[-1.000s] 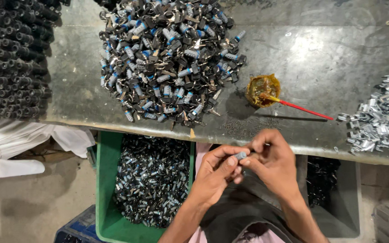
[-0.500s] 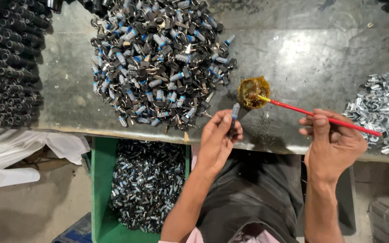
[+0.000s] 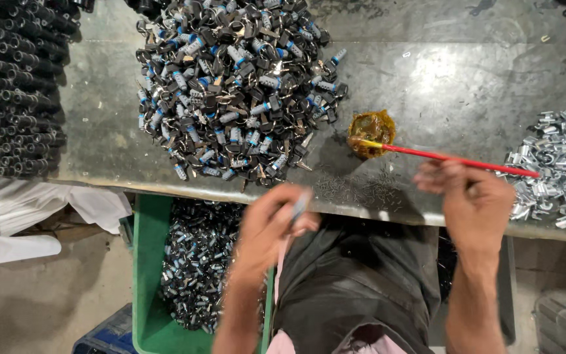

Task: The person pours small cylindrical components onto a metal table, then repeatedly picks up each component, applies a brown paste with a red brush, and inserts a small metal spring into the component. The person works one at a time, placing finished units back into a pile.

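Hands have parted: right hand [image 3: 476, 203] now pinches the red brush [image 3: 453, 159] in its fingers; left hand [image 3: 270, 226] grips a small metal cylinder [image 3: 301, 203].

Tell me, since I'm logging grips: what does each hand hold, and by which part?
Left hand pinches a small metal part, blurred, by its lower end. Right hand touches the red stick near its far end; a closed grip cannot be told.

A small silvery-blue cylinder part [image 3: 301, 204], blurred, tilted upright beside a thin red brush [image 3: 456, 159].
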